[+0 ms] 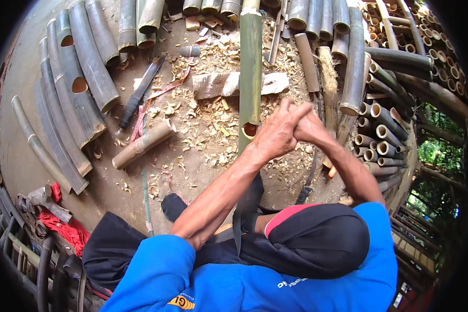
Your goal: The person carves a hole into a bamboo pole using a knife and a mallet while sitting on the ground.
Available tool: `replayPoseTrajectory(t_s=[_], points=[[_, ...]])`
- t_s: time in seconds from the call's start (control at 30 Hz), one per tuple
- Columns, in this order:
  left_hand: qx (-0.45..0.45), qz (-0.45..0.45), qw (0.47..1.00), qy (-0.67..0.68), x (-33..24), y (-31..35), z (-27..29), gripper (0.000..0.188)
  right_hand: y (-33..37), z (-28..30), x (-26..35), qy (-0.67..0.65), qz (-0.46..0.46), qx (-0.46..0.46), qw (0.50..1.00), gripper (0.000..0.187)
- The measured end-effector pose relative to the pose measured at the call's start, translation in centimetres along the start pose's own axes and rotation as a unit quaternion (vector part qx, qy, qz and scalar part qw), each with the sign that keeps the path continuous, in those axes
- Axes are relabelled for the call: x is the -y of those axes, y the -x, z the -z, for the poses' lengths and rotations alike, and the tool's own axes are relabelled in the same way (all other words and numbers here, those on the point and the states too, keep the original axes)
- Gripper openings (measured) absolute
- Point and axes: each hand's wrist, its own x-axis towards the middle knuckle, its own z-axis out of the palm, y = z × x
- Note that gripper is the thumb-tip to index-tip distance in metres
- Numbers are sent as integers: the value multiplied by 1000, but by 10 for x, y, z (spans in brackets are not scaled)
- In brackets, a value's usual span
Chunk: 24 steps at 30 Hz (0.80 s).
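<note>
Over the chip-strewn ground, just right of its middle, the person's two hands are pressed together. The left hand (pixel 273 136) wraps over the right hand (pixel 308 126), fingers interlaced and pointing up toward the far edge, and neither holds anything that I can see. Both bare forearms rise from the blue shirt (pixel 192 281) at the near edge.

Just left of the clasped hands, almost touching the left knuckles, lies the long green bamboo pole (pixel 250 73). It runs straight from the far edge toward the middle, and its open cut end (pixel 249 130) faces the person. It rests across a pale wood block (pixel 229 84) that lies crosswise under it. Light shavings (pixel 208 125) cover the ground around the block and the pole's end.

Further left, a short tan bamboo piece (pixel 143 144) lies at a slant, well apart from the hands. Beyond it a long dark blade (pixel 140 93) lies tilted toward the far edge. Grey split bamboo halves (pixel 75 88) fan out along the left side. Round cut bamboo tubes (pixel 379 140) are stacked at the right edge, open ends showing. A red cloth (pixel 67 229) sits at the near left corner beside dark curved strips.
</note>
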Motion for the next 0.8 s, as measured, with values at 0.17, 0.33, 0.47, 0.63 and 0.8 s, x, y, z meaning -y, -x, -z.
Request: replayPoseTrajectory(t_s=[0.17,0.33,0.47,0.63,0.8], points=[[-216,14,976,26,7,10,2,81,-42,29,38,222,176,-10,959,28],[-357,17,933,26,15,15,-15,88,-66,26,63,307,215,-5,927,26],[-287,21,957,-28,13,11,-42,101,-46,31,15,229,259,31,938,28],[-209,80,974,-8,-14,16,-53,104,-16,15,-15,75,243,72,964,41],[-119,91,989,-12,-11,15,-48,113,-10,-7,-42,-14,216,113,970,40]])
